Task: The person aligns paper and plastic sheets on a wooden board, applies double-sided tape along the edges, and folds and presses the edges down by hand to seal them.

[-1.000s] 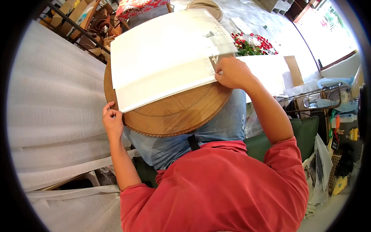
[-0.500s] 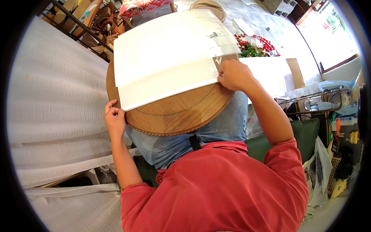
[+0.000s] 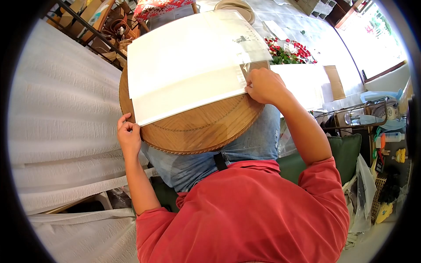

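A large white paper sheet [image 3: 184,57] covers most of a round wooden table [image 3: 193,136] with a rope-like carved rim. Along its near edge runs a narrow folded strip. My left hand [image 3: 129,135] pinches the near-left corner of the sheet between thumb and finger, the other fingers curled. At the right end of the same edge, my right hand [image 3: 265,87] is closed on the paper, its fingertips partly hidden. Clear plastic film [image 3: 254,59] with dark print lies along the sheet's right side, just beyond my right hand.
Red roses [image 3: 291,51] lie on the tiled floor past the table, near white paper [image 3: 300,83] and cardboard [image 3: 334,82]. White cloth [image 3: 66,118] hangs at the left. A wire rack [image 3: 359,115] and a green cushion [image 3: 315,160] are at the right.
Both hands keep their grip on the near edge of the sheet. The view has shifted very slightly; otherwise nothing has visibly moved.
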### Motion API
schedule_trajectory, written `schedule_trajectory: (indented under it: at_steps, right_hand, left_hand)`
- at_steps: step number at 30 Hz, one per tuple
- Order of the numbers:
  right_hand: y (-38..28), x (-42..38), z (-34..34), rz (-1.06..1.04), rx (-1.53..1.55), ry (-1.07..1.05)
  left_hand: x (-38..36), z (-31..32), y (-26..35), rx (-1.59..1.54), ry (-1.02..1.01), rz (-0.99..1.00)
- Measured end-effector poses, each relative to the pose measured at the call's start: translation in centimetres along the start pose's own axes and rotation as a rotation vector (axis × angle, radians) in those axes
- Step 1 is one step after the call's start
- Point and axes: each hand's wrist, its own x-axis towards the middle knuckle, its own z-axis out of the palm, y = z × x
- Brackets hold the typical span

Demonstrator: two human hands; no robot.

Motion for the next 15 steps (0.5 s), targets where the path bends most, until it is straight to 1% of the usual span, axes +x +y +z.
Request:
schedule_trajectory:
  at_steps: [10, 15]
  right_hand:
    - [0.1, 0.1, 0.7, 0.000, -0.025, 0.024]
    - [0.2, 0.0, 0.8, -0.015, 0.004, 0.062]
  left_hand:
    - [-0.1, -0.1, 0.7, -0.001, -0.010, -0.017]
    - [0.2, 0.0, -0.5, -0.003, 0.000, -0.006]
